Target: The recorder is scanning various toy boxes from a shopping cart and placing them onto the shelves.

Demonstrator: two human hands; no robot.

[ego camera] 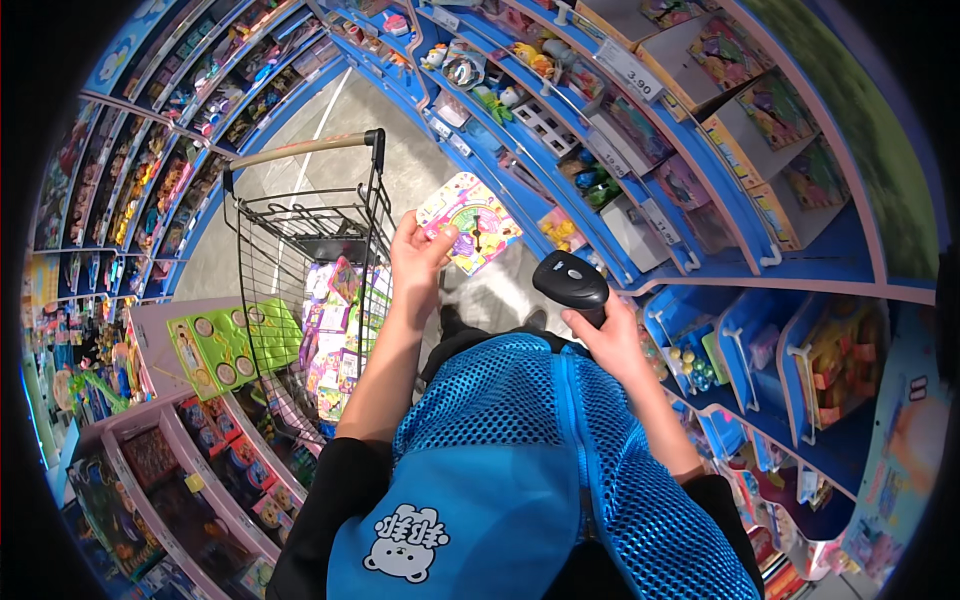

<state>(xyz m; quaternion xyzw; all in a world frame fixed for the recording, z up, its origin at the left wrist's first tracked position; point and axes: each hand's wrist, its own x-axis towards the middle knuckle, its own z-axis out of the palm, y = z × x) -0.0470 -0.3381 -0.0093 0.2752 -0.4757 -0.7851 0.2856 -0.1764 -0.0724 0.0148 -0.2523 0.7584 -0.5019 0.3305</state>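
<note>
Between the thumb and fingers of my left hand [421, 251] is a flat, colourful game card with a printed spinner wheel [486, 214], held by its left edge. My right hand [611, 334] grips the handle of a black handheld barcode scanner [574, 281]. The scanner's head points up and to the left, towards the card but apart from it. Left of my left forearm stands a wire shopping cart [300, 199] with a tan handle. Several packaged toys [337, 330] are piled in it.
Blue shelving [525, 157] packed with toys and price tags rises on the right. Blue bins [757, 360] hang near my right elbow. More toy shelves [172, 172] line the left, and a green game board [225, 349] lies on a display beside the cart. Grey floor [330, 127] runs between them.
</note>
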